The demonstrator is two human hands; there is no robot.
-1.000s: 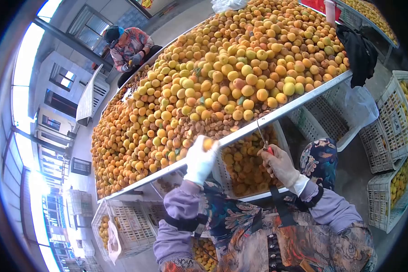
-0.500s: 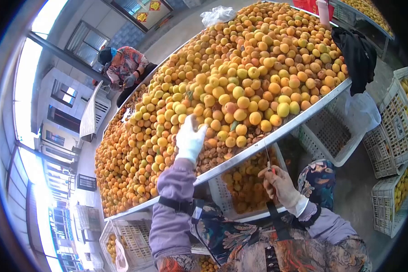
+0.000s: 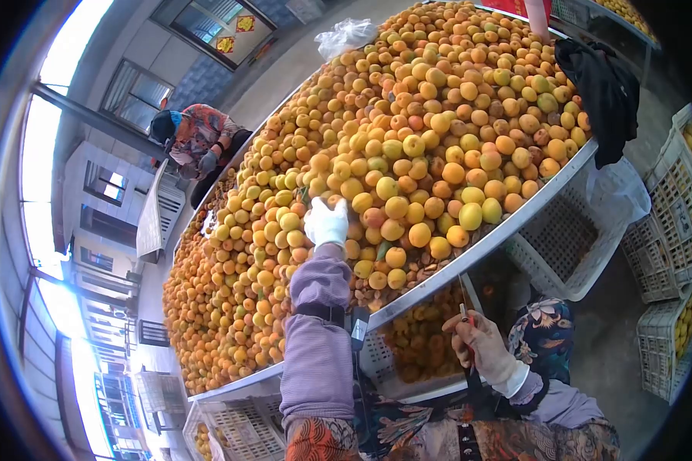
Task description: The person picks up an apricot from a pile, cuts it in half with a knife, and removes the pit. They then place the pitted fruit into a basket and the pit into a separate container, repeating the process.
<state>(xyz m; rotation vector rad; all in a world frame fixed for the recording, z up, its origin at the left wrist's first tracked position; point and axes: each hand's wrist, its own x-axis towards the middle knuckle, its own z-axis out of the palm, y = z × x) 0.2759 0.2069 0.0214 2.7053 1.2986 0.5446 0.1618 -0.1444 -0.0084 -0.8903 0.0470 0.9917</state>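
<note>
A large heap of apricots [image 3: 392, 146] covers the metal-edged table [image 3: 430, 286] in front of me. My left hand [image 3: 327, 224], in a white glove, reaches into the heap with its fingertips bent around an apricot [image 3: 332, 202], which is partly hidden. My right hand [image 3: 484, 349] wears a stained glove with a white cuff and is closed on a small knife [image 3: 464, 309] with a red handle. Its thin blade points up toward the table edge. Below that edge, a white crate [image 3: 377, 355] holds orange fruit. Flattened brownish pieces lie along the table's near rim.
Another person [image 3: 200, 142] sits at the table's far left side. A white crate [image 3: 550, 265] with a plastic bag stands under the right edge, and crates of fruit [image 3: 660, 346] are stacked farther right. A black garment [image 3: 603, 100] hangs over the corner; a clear bag [image 3: 346, 38] lies at the far edge.
My left hand has moved farther into the heap, and its fingers have bent around an apricot. My right hand still holds the knife, slightly lower in view. The camera view has shifted a little.
</note>
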